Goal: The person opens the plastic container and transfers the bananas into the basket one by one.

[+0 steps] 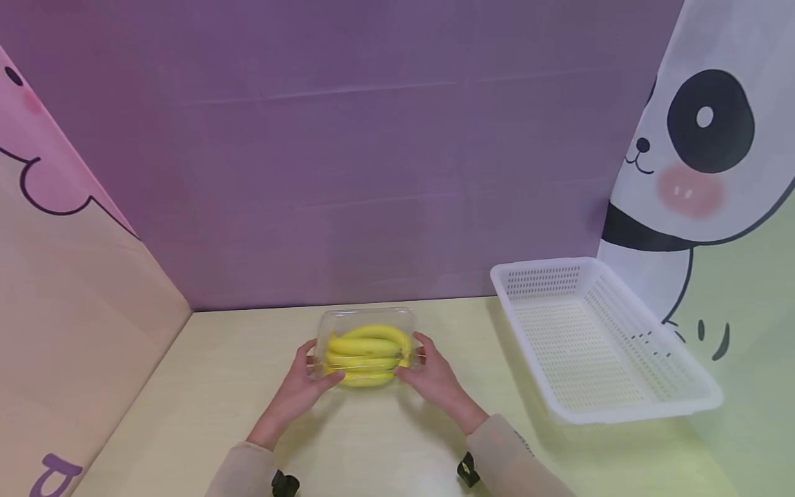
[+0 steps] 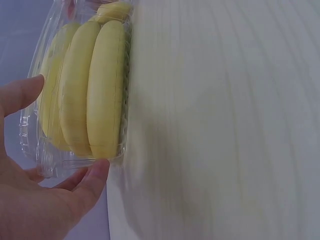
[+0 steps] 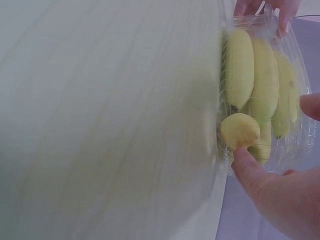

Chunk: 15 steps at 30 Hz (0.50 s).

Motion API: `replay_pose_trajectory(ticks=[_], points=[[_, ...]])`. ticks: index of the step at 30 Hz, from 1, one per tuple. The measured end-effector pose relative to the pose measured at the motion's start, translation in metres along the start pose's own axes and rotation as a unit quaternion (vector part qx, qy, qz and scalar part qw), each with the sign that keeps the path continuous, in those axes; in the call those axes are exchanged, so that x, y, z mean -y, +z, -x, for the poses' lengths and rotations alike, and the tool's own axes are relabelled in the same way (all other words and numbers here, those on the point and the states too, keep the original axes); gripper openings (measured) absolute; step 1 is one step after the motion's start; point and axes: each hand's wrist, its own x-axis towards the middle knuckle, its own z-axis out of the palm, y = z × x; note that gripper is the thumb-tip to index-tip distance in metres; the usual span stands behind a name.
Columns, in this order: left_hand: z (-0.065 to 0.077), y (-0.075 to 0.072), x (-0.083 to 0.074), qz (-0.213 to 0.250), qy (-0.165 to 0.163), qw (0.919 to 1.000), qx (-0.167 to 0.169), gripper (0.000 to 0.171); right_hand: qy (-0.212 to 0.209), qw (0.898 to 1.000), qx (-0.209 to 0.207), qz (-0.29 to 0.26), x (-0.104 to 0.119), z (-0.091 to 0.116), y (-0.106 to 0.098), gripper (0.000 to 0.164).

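A clear plastic clamshell box (image 1: pixel 366 317) stands toward the back of the table in the head view, with several yellow bananas (image 1: pixel 369 347) inside. My left hand (image 1: pixel 297 392) grips its left end, thumb at the near corner. On the opposite end, my right hand (image 1: pixel 439 381) holds the box the same way. The left wrist view shows long bananas (image 2: pixel 106 90) through the clear wall, with a finger and thumb on the box. In the right wrist view, a fingertip presses beside a rounded yellow end (image 3: pixel 240 131), low in the box.
To the right is a white perforated plastic basket (image 1: pixel 627 416), its near end by the right wall. A purple backdrop (image 1: pixel 373 152) closes off the table (image 1: pixel 373 455) behind, and printed panels flank it: a pink figure on the left, a panda (image 1: pixel 683 228) on the right.
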Motion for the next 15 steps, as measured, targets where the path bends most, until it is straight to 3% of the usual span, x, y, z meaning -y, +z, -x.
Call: replay_pose_trajectory(ticks=[15], points=[[-0.004, 0.017, -0.005, -0.009, 0.012, 0.9999, 0.003, 0.09, 0.005, 1.0, -0.013, 0.002, -0.006, 0.005, -0.017, 0.084]])
